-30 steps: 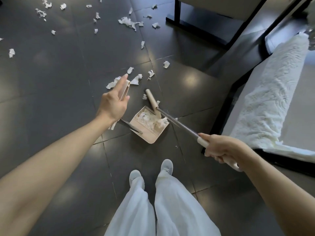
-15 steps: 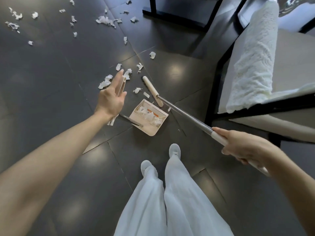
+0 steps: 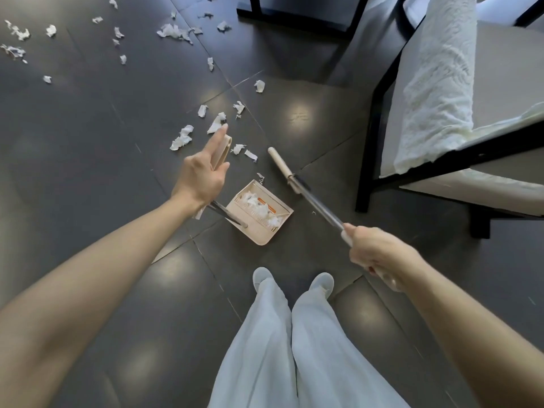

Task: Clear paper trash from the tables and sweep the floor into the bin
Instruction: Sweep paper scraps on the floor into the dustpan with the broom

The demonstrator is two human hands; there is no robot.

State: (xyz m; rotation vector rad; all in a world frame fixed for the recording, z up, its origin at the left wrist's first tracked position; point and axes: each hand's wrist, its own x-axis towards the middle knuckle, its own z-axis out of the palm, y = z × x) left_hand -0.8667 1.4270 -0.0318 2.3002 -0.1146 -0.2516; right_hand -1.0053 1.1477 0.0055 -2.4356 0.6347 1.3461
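Note:
A beige dustpan [image 3: 260, 232] rests on the dark tiled floor in front of my feet, with white paper scraps [image 3: 253, 201] inside. My left hand [image 3: 203, 175] holds the beige grip of the dustpan's long handle [image 3: 222, 148], fingers loosely stretched along it. My right hand [image 3: 379, 254] is closed on the broom's pole [image 3: 318, 204]. The narrow beige broom head [image 3: 279, 163] sits on the floor just beyond the pan's right corner, apart from it. Loose paper scraps [image 3: 182, 138] lie beyond the pan, with more scraps [image 3: 173, 30] scattered farther off to the left.
A black-framed chair [image 3: 368, 160] draped with a white patterned cloth [image 3: 435, 83] stands close on the right. Another black furniture base [image 3: 294, 19] is at the top centre. My shoes [image 3: 262, 275] and white trousers are just behind the pan.
The broom head has pulled away from the dustpan's mouth toward the right. My right hand has drawn back along with it. The dustpan and my left hand stay about where they were.

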